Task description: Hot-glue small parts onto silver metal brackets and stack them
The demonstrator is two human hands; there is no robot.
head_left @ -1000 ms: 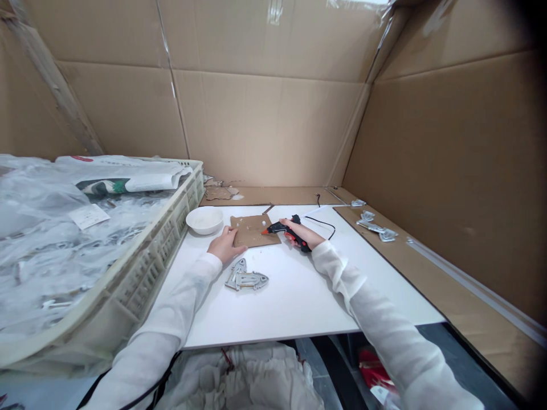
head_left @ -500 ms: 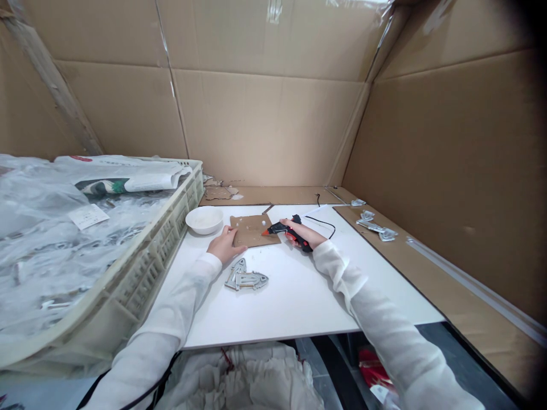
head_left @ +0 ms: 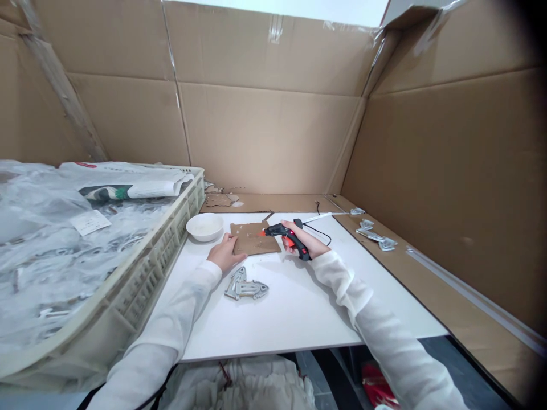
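Left hand [head_left: 224,254] touches cardboard [head_left: 256,245]; right hand [head_left: 309,239] angles glue gun [head_left: 294,238] leftward.

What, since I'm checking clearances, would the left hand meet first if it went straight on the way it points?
Likely the cardboard piece: the left hand touches its left edge. Whether it would slide over or push the piece is unclear.

Location type: workshop, small-parts work position.
You identify it by the white worktop [head_left: 325,313] in front of you, the taped cardboard walls [head_left: 269,136] around it, the corded glue gun [head_left: 277,230], the loose grey parts [head_left: 250,289], and the slotted plastic crate [head_left: 147,282] filled with clear bags [head_left: 119,242].
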